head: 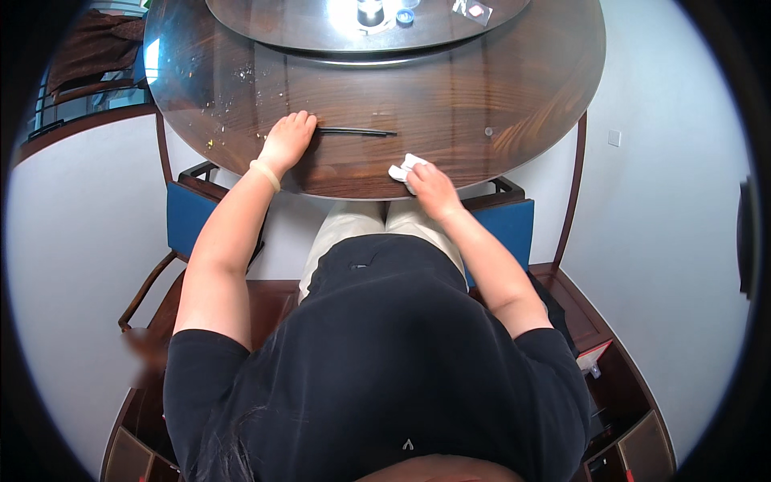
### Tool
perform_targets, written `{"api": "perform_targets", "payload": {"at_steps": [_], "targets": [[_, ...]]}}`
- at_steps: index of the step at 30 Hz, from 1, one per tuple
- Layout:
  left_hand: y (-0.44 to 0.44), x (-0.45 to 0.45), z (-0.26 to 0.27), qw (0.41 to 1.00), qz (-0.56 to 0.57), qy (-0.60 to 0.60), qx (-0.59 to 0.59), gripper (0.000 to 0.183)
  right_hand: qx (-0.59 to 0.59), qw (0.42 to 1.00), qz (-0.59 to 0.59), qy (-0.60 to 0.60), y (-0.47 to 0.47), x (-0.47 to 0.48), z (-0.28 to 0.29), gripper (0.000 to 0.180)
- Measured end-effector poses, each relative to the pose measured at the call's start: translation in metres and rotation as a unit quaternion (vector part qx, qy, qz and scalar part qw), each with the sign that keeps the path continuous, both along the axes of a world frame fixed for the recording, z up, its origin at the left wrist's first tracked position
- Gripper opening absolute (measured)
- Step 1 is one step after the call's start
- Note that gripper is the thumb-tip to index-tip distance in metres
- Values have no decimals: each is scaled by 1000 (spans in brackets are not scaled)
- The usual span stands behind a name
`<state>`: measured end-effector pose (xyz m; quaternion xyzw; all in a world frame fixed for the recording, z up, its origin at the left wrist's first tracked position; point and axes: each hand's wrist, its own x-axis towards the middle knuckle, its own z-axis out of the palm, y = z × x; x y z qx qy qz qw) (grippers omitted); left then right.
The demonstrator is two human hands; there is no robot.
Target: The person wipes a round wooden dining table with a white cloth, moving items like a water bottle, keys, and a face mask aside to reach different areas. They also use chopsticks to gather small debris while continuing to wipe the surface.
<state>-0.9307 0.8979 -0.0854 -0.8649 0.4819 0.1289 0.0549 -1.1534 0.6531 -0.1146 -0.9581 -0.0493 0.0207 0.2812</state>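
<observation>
A pair of dark chopsticks (356, 131) lies nearly level over the wooden tabletop (361, 90). Their left end disappears under the fingers of my left hand (290, 138), which grips them there. A pale band circles that wrist. Close to the table's near edge, my right hand (432, 187) pinches a crumpled white tissue (403, 169) against the surface. Small crumbs (211, 143) and light specks are scattered on the table to the left of and beyond my left hand.
A round turntable (289, 30) at the far side carries a blue-rimmed lid (405, 17) and a small clear packet (473, 11). A small clear disc (488, 131) rests on the right. Blue-backed chairs (506, 232) flank me below the table edge.
</observation>
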Motion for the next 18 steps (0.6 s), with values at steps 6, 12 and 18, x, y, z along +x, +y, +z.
{"api": "perform_targets", "payload": {"at_steps": [6,12,18], "targets": [[-1,14,-5,999,-8,31,-3,12,-33,939,-328,-101,-206,20,-9,25],[3,-13,34,983,75,140,-91,16,95,837,-526,-121,-260,88,-28,13],[23,-77,60,872,337,227,-274,12,329,862,-366,122,-31,154,1,31]]}}
